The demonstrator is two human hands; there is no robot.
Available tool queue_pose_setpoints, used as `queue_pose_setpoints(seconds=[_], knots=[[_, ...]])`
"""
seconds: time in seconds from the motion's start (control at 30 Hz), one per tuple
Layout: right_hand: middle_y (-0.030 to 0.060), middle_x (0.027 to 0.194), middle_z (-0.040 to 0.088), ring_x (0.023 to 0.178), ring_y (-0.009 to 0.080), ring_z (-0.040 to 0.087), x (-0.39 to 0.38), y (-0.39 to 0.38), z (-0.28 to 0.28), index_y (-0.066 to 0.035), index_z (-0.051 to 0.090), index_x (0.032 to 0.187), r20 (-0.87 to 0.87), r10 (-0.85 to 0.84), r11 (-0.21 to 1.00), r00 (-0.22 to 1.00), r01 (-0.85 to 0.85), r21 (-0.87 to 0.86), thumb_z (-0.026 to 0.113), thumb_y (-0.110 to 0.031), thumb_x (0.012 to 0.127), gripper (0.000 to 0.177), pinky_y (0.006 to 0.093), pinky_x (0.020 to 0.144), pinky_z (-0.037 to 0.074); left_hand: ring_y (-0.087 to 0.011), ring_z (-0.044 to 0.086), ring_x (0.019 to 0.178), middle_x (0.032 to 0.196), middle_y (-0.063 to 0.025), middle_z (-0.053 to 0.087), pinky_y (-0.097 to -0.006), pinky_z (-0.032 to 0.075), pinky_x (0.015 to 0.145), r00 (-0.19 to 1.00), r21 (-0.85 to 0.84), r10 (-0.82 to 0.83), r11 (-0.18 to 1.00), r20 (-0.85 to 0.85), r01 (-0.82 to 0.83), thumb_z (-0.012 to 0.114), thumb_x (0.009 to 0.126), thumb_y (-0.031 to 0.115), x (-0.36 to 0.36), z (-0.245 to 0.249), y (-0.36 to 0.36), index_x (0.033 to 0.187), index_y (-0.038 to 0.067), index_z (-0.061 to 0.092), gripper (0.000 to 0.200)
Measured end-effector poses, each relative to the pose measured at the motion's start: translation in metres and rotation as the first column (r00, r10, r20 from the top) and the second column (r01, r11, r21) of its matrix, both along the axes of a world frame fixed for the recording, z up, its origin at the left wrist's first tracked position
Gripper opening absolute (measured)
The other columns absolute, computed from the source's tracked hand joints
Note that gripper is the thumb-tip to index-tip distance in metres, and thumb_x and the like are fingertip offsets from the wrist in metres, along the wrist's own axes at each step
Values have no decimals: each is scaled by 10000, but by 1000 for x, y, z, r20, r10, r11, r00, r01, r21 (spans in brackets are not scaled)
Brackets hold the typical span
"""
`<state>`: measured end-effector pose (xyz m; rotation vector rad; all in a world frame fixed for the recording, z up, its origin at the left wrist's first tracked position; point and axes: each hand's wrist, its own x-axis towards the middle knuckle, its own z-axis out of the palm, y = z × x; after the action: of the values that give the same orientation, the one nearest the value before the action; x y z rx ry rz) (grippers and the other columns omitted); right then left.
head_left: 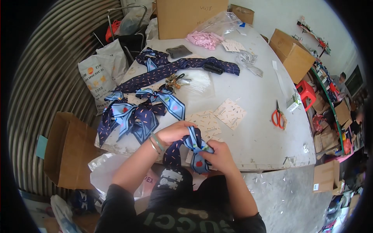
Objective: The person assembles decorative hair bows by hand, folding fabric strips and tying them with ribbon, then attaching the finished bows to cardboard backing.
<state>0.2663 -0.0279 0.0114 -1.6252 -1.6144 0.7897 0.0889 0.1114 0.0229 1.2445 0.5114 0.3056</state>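
A blue patterned scarf [198, 145], navy with light-blue parts, is bunched between my two hands at the table's front edge. My left hand [176, 132] is closed on its upper left part, with bracelets on the wrist. Closed on its right side is my right hand [219, 153], thumb pressed on the fabric. The scarf's navy end hangs down toward my lap. Just beyond my hands lie patterned cards [230, 113]. To the left is a pile of similar tied scarves [132, 116], and a long navy strip of cloth [155, 74] runs behind it.
Orange-handled scissors [278, 118] lie on the right of the white table [264, 136]. Keys [176, 80], clear plastic bags [198, 87], pink ribbons [204, 39] and a large carton [186, 19] are farther back. A red stool [307, 93] stands right; an open box [72, 151] is left.
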Motion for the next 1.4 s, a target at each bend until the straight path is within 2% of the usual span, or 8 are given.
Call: queue_pose_setpoints(seconds=[0.2,0.3,0.57,0.77,0.9,1.1,1.3,1.4], knots=[[122,714,543,652,235,552,3,8,-11,-41,443,897,-221,-51,985,974,85,149,625,-12,752,235,321,608,444,-26,467,504,752,23,618,-169,308,411,991,-5,114,993,-71,-115,573,915,210,5,14,-5,1033,28,656,232],[73,742,484,696,164,472,9,14,-26,-53,421,868,-353,-17,986,935,74,147,598,14,763,217,299,643,432,-25,518,576,805,12,632,-160,366,463,997,-133,71,988,-28,-74,626,888,212,5,20,-7,1087,26,635,272],[62,817,527,752,142,484,10,18,-25,-34,462,894,-366,-95,977,926,158,145,629,-18,782,203,288,663,431,-88,582,968,1074,-14,646,-245,489,839,995,256,-82,962,-61,95,813,720,57,9,17,-18,1229,25,568,566],[97,877,652,813,156,598,28,9,19,0,655,977,-549,-134,934,825,-80,-348,692,-138,831,204,292,735,482,-89,616,711,794,-32,671,-249,495,694,994,321,51,947,-93,-19,697,829,19,13,6,-22,958,6,639,142],[129,946,693,810,159,640,44,14,1,99,673,1022,-931,-143,968,336,-147,-202,626,-27,839,227,282,722,502,-90,619,660,739,-39,686,-238,491,628,986,371,168,915,5,-158,694,797,24,13,-3,-28,918,-8,666,127],[129,926,700,811,176,649,52,30,-24,64,693,946,-794,-25,931,607,-276,-240,586,82,771,205,283,741,504,-84,609,700,774,-31,681,-243,493,661,981,369,193,911,9,-183,702,770,6,12,-3,-28,906,-8,664,142],[105,855,687,762,168,636,61,31,-29,47,696,856,-913,-105,912,394,-328,-246,570,121,722,199,260,693,490,-77,594,755,809,-21,673,-243,488,702,966,409,258,885,-33,-222,713,744,-11,10,-2,-28,907,-15,664,170],[107,873,687,773,162,637,58,35,-35,47,696,883,-811,-55,899,582,-325,-294,591,135,705,224,261,696,498,-79,600,750,818,-25,678,-246,494,685,966,411,254,887,-51,-211,716,752,-5,10,-10,-25,933,-20,665,189]])
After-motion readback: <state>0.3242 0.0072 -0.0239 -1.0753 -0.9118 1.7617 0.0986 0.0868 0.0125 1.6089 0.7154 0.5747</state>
